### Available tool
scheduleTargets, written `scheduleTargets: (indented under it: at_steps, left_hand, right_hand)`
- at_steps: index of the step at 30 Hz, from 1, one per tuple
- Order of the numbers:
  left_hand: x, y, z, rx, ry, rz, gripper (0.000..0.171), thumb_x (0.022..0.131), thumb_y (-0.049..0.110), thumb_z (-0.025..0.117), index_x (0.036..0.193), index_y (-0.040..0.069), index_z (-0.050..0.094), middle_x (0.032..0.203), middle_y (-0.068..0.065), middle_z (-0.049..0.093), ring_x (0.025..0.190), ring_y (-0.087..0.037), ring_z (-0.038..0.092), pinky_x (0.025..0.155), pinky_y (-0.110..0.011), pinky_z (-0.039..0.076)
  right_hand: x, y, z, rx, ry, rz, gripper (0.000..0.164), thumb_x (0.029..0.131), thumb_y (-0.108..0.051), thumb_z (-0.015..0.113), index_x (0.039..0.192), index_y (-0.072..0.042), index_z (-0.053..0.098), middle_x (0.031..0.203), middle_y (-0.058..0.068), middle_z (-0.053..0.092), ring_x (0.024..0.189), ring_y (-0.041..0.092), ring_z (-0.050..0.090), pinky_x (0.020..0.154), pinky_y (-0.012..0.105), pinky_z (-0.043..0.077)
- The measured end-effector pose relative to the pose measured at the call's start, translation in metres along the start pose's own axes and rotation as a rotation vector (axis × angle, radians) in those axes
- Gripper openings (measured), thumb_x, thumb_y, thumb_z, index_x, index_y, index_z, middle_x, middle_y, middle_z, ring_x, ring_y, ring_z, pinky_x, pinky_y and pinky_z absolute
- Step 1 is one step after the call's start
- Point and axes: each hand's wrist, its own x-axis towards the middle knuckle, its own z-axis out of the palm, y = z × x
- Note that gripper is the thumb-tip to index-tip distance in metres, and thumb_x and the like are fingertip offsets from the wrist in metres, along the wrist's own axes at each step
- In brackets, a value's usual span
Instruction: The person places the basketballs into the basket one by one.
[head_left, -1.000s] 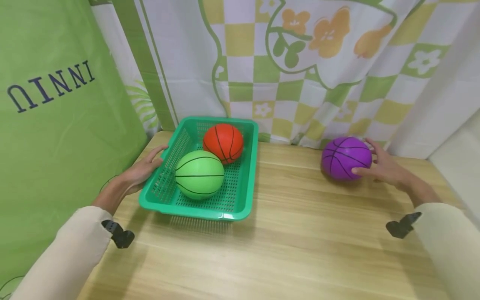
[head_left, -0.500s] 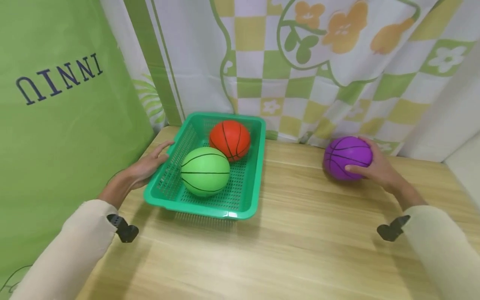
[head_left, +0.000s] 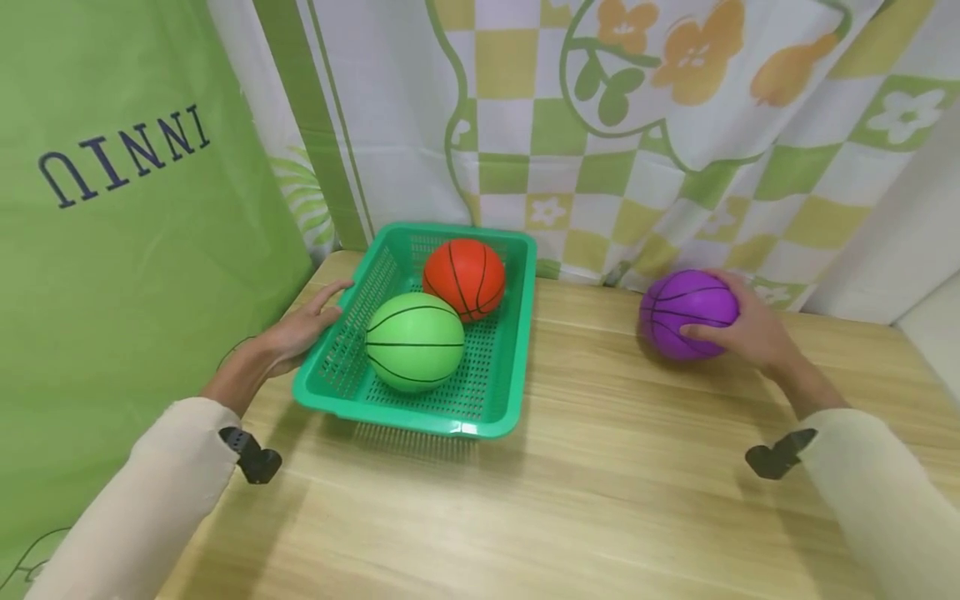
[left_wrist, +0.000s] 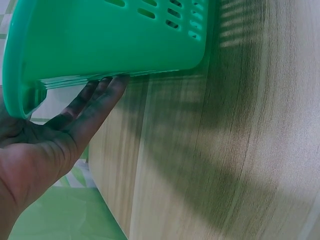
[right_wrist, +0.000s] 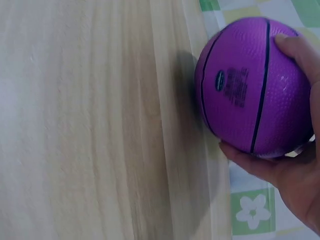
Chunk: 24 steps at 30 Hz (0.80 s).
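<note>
Fingers of my right hand (head_left: pixel 757 333) wrap the far side of a purple toy basketball (head_left: pixel 678 312), thumb across its near side. In the right wrist view, thumb and fingers of the hand (right_wrist: pixel 300 185) grip opposite sides of the ball (right_wrist: pixel 240 95), which shows a small dark label. At left, my left hand (head_left: pixel 294 335) lies along the outside of a green plastic basket (head_left: pixel 527 333). From the left wrist, its straight fingers (left_wrist: pixel 100 107) touch the basket wall (left_wrist: pixel 110 50) below the rim; the thumb is hidden. A light green ball (head_left: pixel 415 346) and a red ball (head_left: pixel 463 279) sit inside the basket.
The wooden table (head_left: pixel 585 500) spans the space between basket and purple ball. Behind it hangs a checkered curtain (head_left: pixel 555 175) with flowers. A green fabric panel (head_left: pixel 135 275) with lettering borders the left side, and a white wall (head_left: pixel 933 308) the right.
My right hand has closed in round the purple ball, which has moved slightly left toward the basket. The left hand stays at the basket's side. The head view has shifted a little.
</note>
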Motion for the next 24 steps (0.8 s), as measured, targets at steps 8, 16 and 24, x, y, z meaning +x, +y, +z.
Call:
scheduleTargets:
  at_steps: [8, 16, 24]
  left_hand:
    - [0.001, 0.000, 0.000, 0.001, 0.006, 0.002, 0.055, 0.112, 0.022, 0.021, 0.161, 0.030, -0.001, 0.139, -0.032, 0.038, 0.108, -0.037, 0.060, 0.086, -0.053, 0.054]
    - [0.000, -0.001, 0.000, -0.008, -0.001, 0.000, 0.055, 0.112, 0.021, 0.021, 0.161, 0.030, -0.002, 0.140, -0.033, 0.036, 0.110, -0.039, 0.059, 0.087, -0.055, 0.053]
    - [0.001, -0.002, 0.000, -0.012, 0.008, -0.003, 0.055, 0.112, 0.022, 0.021, 0.161, 0.029, -0.001, 0.137, -0.034, 0.038, 0.106, -0.038, 0.061, 0.085, -0.056, 0.054]
  right_hand:
    - [-0.004, -0.018, 0.008, -0.002, -0.001, -0.023, 0.100, 0.080, -0.026, 0.086, 0.159, -0.020, 0.026, 0.143, 0.032, 0.040, 0.118, 0.054, 0.049, 0.090, 0.069, 0.045]
    - [-0.005, -0.035, 0.017, 0.030, -0.005, -0.075, 0.097, 0.078, -0.020, 0.087, 0.157, -0.018, 0.030, 0.142, 0.028, 0.042, 0.117, 0.050, 0.052, 0.089, 0.067, 0.047]
    - [-0.002, -0.071, 0.022, -0.013, -0.057, -0.129, 0.095, 0.077, -0.023, 0.088, 0.155, -0.020, 0.035, 0.141, 0.023, 0.046, 0.115, 0.048, 0.055, 0.086, 0.065, 0.050]
